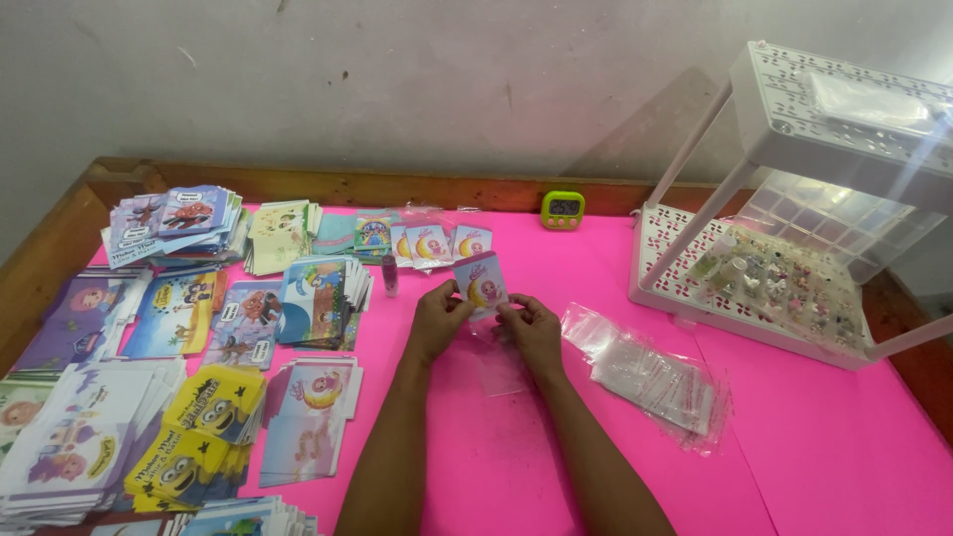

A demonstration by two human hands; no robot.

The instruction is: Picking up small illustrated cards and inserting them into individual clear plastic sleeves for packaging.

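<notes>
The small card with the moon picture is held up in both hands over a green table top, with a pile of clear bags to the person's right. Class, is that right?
Not quite. The head view shows the table top is bright pink, not green. The rest stands: both hands, left and right, hold the small card, and the clear bags lie to the right.

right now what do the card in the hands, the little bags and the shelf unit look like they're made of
Card, held by both the left hand and right hand: printed paper or thin cardboard, stiff and flat.
Little bags: thin clear plastic film, see-through and glinting, in a loose pile.
Shelf unit: white moulded plastic, likely, with perforated panels and slim posts.
</notes>
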